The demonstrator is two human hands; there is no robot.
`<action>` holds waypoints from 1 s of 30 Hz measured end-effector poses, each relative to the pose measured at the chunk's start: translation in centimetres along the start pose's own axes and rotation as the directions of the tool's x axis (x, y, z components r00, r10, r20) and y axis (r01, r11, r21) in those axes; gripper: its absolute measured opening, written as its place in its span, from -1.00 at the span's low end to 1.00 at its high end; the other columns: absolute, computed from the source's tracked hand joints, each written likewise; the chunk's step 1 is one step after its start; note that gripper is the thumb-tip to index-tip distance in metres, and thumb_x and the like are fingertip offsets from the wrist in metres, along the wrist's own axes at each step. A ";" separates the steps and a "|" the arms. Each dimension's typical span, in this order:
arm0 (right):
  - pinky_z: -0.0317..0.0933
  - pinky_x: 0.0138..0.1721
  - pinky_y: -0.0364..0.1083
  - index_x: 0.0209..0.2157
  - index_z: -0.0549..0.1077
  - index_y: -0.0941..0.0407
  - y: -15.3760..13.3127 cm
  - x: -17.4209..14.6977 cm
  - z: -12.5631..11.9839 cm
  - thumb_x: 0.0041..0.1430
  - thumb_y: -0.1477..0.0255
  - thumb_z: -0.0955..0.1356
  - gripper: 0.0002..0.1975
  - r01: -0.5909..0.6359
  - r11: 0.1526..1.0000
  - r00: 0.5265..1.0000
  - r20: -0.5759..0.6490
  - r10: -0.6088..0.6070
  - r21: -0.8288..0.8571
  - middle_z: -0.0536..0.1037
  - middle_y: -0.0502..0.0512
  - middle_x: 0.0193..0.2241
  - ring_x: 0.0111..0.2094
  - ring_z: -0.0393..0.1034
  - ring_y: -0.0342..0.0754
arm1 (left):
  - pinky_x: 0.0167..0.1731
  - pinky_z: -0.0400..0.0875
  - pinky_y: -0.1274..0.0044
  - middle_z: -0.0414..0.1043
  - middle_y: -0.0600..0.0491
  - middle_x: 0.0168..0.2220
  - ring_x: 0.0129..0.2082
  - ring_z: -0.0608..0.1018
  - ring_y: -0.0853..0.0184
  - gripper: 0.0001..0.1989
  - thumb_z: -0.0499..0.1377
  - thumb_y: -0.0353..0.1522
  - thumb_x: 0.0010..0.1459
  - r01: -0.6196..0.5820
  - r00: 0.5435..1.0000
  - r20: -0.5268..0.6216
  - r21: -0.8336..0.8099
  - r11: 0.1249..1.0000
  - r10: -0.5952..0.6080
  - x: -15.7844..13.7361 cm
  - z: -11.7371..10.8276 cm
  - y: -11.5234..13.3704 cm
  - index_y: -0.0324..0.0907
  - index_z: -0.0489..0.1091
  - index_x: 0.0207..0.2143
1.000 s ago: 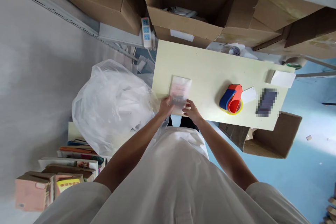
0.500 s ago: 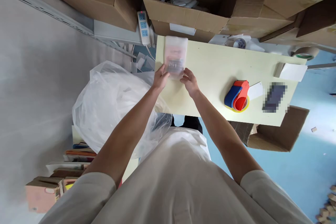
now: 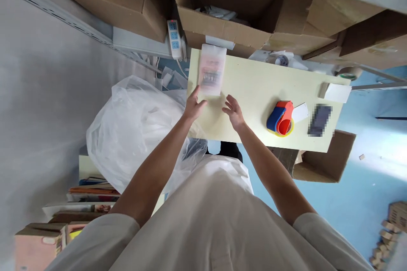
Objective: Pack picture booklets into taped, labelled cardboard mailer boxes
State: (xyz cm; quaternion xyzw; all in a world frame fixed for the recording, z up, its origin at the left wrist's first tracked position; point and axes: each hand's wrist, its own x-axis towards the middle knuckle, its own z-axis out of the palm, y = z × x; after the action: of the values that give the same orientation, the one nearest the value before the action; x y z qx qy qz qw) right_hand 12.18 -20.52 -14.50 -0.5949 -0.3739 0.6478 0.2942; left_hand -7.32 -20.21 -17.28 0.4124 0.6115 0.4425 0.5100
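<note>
A pinkish flat item in a translucent white wrapper (image 3: 212,70), perhaps a booklet, lies at the left end of the pale table (image 3: 248,84). My left hand (image 3: 194,106) is by its lower left corner, thumb and fingers apart. The index fingertip is so close to the wrapper's edge that I cannot tell whether it touches. Off the lower right corner, my right hand (image 3: 234,112) hovers with fingers loosely spread, holding nothing. A large bag of clear plastic (image 3: 133,123) bulges beside my left forearm; whitish material shows through it.
A red and blue tape dispenser (image 3: 280,117), a white card (image 3: 300,112), a pixelated dark object (image 3: 320,120) and a white stack (image 3: 337,92) occupy the table's right. Cardboard boxes (image 3: 222,23) and a power strip (image 3: 174,40) line the back. Books (image 3: 92,197) stand low left.
Both hands have let go of the wrapped item and drawn back slightly towards me, fingers opening. The item stays on the table. The camera view has shifted a little.
</note>
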 end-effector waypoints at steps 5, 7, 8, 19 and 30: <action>0.25 0.00 0.11 0.11 0.27 -0.06 0.7 -7.2 -2.0 -0.12 0.25 0.39 -0.32 -0.135 0.991 0.990 -0.042 0.136 0.009 0.24 0.16 0.21 0.04 0.35 0.12 | 0.26 0.02 0.27 0.17 -0.12 0.25 0.28 0.16 0.07 -0.31 0.28 -0.27 -0.04 0.054 0.996 0.076 -0.041 0.998 -0.051 -5.5 -0.8 3.3 -0.21 0.25 0.18; 0.29 -0.09 0.06 0.07 0.30 -0.08 1.1 -9.6 -2.6 -0.12 0.25 0.39 -0.37 -0.180 0.983 0.983 -0.048 0.179 -0.018 0.29 0.15 0.17 -0.06 0.42 0.08 | 0.25 0.06 0.28 0.19 -0.11 0.24 0.26 0.20 0.06 -0.34 0.29 -0.26 -0.04 0.068 0.994 0.090 -0.049 0.996 -0.064 -7.6 -1.3 4.6 -0.19 0.29 0.15; 0.31 -0.13 0.03 0.05 0.31 -0.07 1.1 -10.5 -2.9 -0.12 0.25 0.39 -0.39 -0.196 0.980 0.980 -0.039 0.194 -0.041 0.33 0.15 0.14 -0.10 0.45 0.06 | 0.23 0.10 0.28 0.21 -0.11 0.23 0.25 0.22 0.06 -0.35 0.29 -0.25 -0.04 0.077 0.994 0.079 -0.053 0.996 -0.073 -8.7 -1.6 5.3 -0.18 0.31 0.13; 0.24 -0.35 -0.09 -0.26 0.46 0.08 -2.5 -9.8 -3.9 -0.17 0.28 0.42 -0.64 0.037 0.953 0.906 0.412 0.094 -0.300 0.53 0.06 -0.31 -0.42 0.40 -0.12 | -0.11 0.46 0.31 0.47 -0.16 -0.02 -0.07 0.55 0.10 -0.56 0.18 -0.22 0.07 0.153 0.869 -0.481 0.043 0.987 -0.114 -24.5 0.2 7.6 -0.19 0.38 0.00; 0.27 -0.34 -0.07 -0.31 0.47 0.11 0.0 -16.8 4.3 -0.17 0.18 0.44 -0.62 0.198 0.895 0.621 0.758 0.200 -0.399 0.54 0.08 -0.37 -0.43 0.39 -0.08 | -0.18 0.47 0.28 0.51 -0.17 -0.10 -0.17 0.58 0.10 -0.57 0.12 -0.17 0.10 0.373 0.537 -0.807 -0.036 0.927 -0.247 -43.6 5.1 3.5 -0.18 0.37 -0.02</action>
State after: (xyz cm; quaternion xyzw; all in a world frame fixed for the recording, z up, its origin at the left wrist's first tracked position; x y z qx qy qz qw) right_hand 9.89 -34.98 -5.19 -0.3033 -0.6016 0.7377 -0.0432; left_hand 4.01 -60.27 -3.05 0.0896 0.8667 0.4379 0.2216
